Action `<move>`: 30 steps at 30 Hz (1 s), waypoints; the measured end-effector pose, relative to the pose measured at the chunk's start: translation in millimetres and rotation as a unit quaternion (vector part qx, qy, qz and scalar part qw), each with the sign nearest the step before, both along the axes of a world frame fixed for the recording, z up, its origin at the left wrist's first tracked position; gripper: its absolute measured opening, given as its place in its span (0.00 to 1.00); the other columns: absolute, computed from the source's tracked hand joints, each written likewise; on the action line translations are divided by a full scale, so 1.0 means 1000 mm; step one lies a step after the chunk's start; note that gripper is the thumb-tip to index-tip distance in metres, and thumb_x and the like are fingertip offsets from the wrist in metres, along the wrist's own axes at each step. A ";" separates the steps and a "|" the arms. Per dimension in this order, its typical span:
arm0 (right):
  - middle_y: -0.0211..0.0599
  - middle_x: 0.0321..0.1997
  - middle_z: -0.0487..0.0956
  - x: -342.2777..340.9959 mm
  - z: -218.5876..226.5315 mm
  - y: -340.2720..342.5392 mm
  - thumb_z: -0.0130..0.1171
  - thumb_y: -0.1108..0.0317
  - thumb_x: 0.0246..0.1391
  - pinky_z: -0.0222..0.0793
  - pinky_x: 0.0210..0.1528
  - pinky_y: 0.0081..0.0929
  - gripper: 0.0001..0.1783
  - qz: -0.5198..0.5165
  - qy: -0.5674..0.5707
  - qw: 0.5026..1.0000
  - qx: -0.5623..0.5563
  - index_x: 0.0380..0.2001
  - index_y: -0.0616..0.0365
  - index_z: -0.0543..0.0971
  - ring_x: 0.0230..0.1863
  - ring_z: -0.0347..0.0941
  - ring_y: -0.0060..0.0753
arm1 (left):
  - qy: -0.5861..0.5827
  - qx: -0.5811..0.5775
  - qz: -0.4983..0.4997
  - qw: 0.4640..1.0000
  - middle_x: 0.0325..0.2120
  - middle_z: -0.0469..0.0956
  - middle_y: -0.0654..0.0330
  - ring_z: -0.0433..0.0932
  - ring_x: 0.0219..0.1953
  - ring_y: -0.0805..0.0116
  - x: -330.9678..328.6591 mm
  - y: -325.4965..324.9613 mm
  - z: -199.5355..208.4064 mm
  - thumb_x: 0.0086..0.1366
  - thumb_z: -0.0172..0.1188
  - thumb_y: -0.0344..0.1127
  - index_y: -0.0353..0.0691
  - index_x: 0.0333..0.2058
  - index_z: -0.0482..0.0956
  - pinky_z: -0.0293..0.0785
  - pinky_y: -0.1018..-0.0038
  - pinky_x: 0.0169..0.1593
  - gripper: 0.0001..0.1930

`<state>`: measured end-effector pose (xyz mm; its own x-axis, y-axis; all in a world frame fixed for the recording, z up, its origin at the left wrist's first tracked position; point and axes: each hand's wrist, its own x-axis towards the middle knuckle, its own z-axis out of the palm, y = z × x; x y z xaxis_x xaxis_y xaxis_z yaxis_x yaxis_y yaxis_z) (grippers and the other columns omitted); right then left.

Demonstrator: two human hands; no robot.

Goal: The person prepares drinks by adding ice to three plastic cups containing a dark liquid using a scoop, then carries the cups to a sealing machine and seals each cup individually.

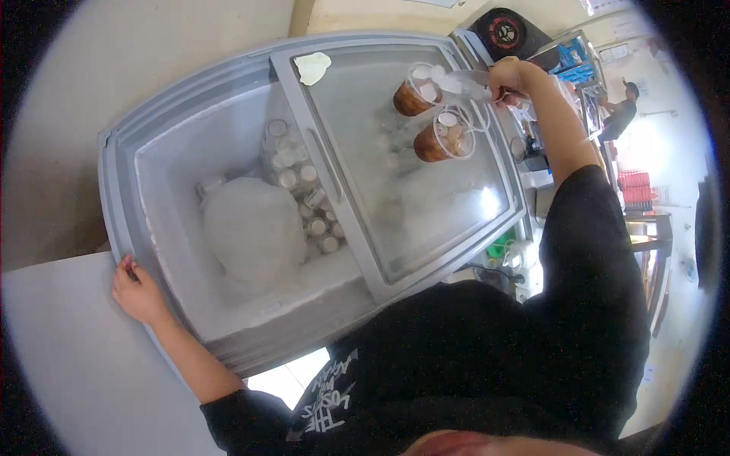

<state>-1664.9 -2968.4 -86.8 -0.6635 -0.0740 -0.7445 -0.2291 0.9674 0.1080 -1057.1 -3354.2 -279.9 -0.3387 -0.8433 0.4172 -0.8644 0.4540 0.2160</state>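
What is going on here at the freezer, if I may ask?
The person's right hand holds a clear vessel with ice, tipped toward the farther drink. That brown drink and the nearer drink stand on the glass lid of the freezer. The left hand is at the freezer's rim, beside the open half, where a white lump lies.

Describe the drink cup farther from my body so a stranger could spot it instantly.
Find the grey chest freezer, then the glass panel on its right. There, the clear cup, brown drink inside, stands higher in the picture than the similar second cup. Only it has the icy clear vessel in your right hand at its rim.
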 end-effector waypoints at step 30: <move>0.55 0.39 0.77 0.315 -0.131 -0.311 0.55 0.73 0.42 0.70 0.41 0.45 0.27 0.497 -0.018 0.853 -0.159 0.49 0.64 0.68 0.42 0.74 0.53 | -0.445 0.424 -0.304 0.728 0.53 0.69 0.52 0.61 0.59 0.48 -0.070 0.109 -0.069 0.56 0.50 0.60 0.44 0.50 0.73 0.38 0.42 0.62 0.30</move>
